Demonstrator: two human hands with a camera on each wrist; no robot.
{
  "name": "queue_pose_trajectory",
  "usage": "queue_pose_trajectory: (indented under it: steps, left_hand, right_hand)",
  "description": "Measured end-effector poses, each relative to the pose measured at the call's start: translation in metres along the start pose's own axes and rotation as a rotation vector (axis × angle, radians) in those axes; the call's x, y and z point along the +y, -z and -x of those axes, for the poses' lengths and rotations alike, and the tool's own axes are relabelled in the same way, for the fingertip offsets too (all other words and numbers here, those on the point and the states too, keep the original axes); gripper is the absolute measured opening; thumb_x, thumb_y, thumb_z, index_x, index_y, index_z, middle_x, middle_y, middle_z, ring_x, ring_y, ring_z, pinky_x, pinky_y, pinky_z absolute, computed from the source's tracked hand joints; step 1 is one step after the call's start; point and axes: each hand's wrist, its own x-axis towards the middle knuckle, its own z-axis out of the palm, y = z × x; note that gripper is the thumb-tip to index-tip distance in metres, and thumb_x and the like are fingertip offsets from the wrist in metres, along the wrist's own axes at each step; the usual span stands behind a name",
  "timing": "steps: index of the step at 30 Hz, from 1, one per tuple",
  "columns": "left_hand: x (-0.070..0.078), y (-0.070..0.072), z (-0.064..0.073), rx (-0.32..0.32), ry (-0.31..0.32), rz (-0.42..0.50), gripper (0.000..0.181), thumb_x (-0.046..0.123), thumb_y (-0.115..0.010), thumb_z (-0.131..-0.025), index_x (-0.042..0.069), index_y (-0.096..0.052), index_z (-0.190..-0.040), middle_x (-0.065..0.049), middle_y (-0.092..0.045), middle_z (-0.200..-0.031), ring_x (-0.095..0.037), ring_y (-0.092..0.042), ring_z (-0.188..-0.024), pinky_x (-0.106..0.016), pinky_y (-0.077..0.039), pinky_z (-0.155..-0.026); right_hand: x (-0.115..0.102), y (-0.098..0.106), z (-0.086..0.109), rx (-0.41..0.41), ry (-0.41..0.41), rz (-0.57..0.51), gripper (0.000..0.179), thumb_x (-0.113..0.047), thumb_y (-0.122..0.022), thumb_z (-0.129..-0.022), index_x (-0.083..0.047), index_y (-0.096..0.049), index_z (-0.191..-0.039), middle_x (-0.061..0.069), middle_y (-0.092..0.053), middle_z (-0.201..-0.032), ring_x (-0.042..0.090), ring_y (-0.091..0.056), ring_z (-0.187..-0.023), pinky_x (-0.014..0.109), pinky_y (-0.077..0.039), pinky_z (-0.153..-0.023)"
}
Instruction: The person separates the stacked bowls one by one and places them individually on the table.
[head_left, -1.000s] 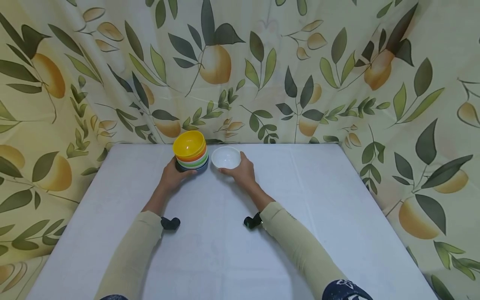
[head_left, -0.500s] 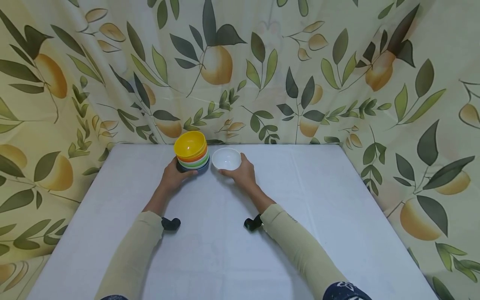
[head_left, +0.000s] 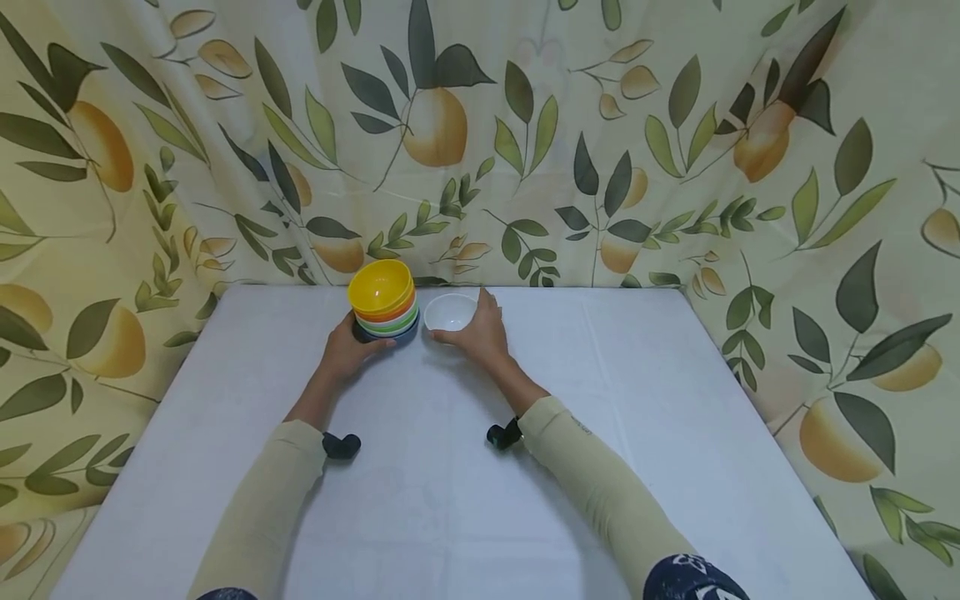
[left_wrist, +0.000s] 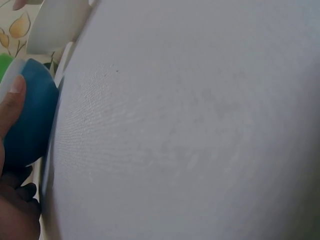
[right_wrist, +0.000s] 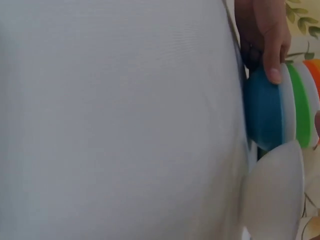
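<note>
A stack of nested bowls (head_left: 381, 289) stands at the table's far side, yellow on top, with orange, green, white and blue below. My left hand (head_left: 345, 350) holds the stack low down; its thumb (left_wrist: 14, 97) lies against the blue bowl (left_wrist: 32, 117). Just right of the stack, a white bowl (head_left: 450, 312) sits upright on the table. Around its near and right sides is my right hand (head_left: 482, 335), thumb and fingers spread. In the right wrist view that thumb (right_wrist: 317, 121) shows at the edge, apart from the white bowl (right_wrist: 275, 192).
A white cloth covers the table (head_left: 450, 483). Behind and beside it hangs a curtain (head_left: 525, 167) printed with fruit and leaves. The stack and the white bowl are close together near the far table edge.
My right hand has loosened from the white bowl, its fingers straightening and its thumb shifting left. My left hand and the stack have stayed in place.
</note>
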Motion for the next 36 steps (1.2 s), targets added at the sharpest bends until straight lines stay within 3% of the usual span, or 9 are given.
queue_pose_trajectory:
  steps: [10,18,23,29,36]
  left_hand:
    - [-0.001,-0.002,-0.002,-0.018,-0.012,-0.008,0.101,0.037,-0.088,-0.088,0.008,-0.029,-0.164,-0.019,-0.04,-0.163,-0.038,-0.035,-0.151,-0.056,-0.02,-0.127]
    - [0.0,0.001,-0.003,-0.021,-0.018,-0.028,0.103,0.04,-0.087,-0.088,0.007,-0.027,-0.164,-0.02,-0.039,-0.163,-0.04,-0.036,-0.15,-0.057,-0.022,-0.127]
    - [0.001,0.002,-0.003,-0.023,-0.013,-0.018,0.105,0.043,-0.088,-0.087,0.009,-0.026,-0.165,-0.02,-0.04,-0.162,-0.039,-0.037,-0.148,-0.055,-0.024,-0.126]
    - [0.0,0.004,-0.004,-0.011,-0.015,-0.03,0.103,0.041,-0.089,-0.086,0.008,-0.03,-0.163,-0.021,-0.043,-0.159,-0.04,-0.042,-0.143,-0.055,-0.027,-0.125]
    - [-0.002,0.003,-0.005,-0.016,-0.034,-0.032,0.1,0.042,-0.089,-0.086,0.008,-0.032,-0.161,-0.02,-0.049,-0.154,-0.039,-0.046,-0.138,-0.054,-0.03,-0.124]
  right_hand:
    - [-0.029,0.001,-0.009,-0.038,0.115,0.039,0.132,-0.053,-0.096,-0.071,0.002,-0.02,-0.165,0.023,-0.025,-0.169,0.04,-0.027,-0.155,0.056,-0.032,-0.123]
    - [-0.063,-0.007,-0.012,-0.078,0.211,0.04,0.129,-0.054,-0.095,-0.073,0.002,-0.024,-0.164,0.021,-0.025,-0.17,0.036,-0.03,-0.154,0.053,-0.034,-0.122]
    - [-0.08,-0.015,-0.015,-0.095,0.276,0.028,0.127,-0.054,-0.095,-0.071,-0.001,-0.027,-0.163,0.016,-0.034,-0.167,0.031,-0.038,-0.15,0.048,-0.038,-0.121]
    - [-0.089,-0.025,-0.021,-0.139,0.357,-0.033,0.107,-0.049,-0.097,-0.072,-0.006,-0.042,-0.153,0.009,-0.057,-0.138,0.023,-0.057,-0.123,0.04,-0.052,-0.106]
    - [-0.089,-0.027,-0.026,-0.164,0.384,-0.055,0.102,-0.043,-0.098,-0.072,-0.006,-0.046,-0.151,0.007,-0.062,-0.135,0.021,-0.06,-0.118,0.038,-0.053,-0.103]
